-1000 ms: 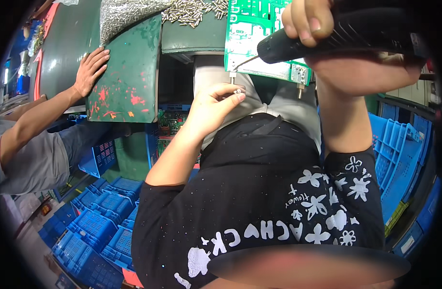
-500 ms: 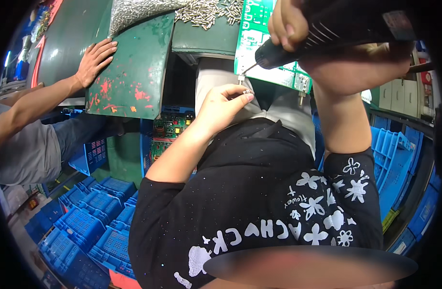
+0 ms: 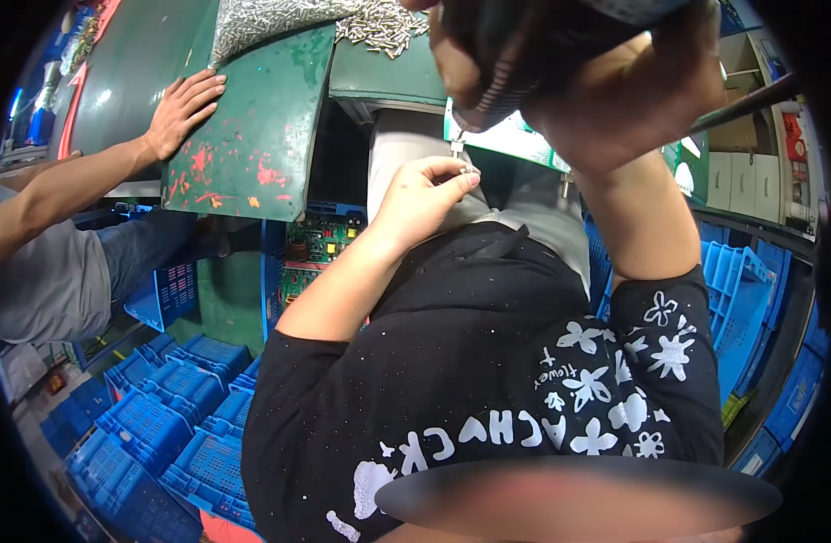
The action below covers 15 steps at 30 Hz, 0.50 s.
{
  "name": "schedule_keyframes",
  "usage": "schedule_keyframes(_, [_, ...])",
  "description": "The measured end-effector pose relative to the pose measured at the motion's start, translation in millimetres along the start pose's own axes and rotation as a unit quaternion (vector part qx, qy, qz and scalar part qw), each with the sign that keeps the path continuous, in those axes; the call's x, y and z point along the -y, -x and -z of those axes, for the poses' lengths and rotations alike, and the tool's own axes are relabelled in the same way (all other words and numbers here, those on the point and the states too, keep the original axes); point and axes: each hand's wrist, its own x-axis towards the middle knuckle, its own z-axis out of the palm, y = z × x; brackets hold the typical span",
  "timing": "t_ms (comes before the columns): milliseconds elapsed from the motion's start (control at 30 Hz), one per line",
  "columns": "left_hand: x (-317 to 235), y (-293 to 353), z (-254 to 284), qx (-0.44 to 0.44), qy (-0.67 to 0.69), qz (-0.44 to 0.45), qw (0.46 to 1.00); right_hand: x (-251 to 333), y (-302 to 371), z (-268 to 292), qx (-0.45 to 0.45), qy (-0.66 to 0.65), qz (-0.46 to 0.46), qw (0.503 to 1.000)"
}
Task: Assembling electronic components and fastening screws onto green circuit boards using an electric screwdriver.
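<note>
My right hand (image 3: 606, 100) grips the driver (image 3: 506, 63) upright so its bit (image 3: 455, 145) meets the green board (image 3: 524, 140). My left hand (image 3: 425, 195) pinches a screw (image 3: 468, 169) just below the bit, ready for loading.

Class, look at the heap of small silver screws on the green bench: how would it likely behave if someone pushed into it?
The heap of screws would probably scatter rather than slide as one, being loose separate pieces. Single screws look round-shanked, so strays like those at the edge may roll across the green bench.
</note>
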Motion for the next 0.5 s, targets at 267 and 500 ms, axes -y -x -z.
schedule_keyframes(267, [1, -3, -2, 0.005, 0.009, -0.006, 1.0, -48, 21, 15, -0.121, 0.053, 0.354, 0.926])
schedule_keyframes(500, [4, -4, -3, -0.005, 0.017, -0.002, 1.0, -3, 28, 1, -0.137, -0.059, 0.09, 0.985])
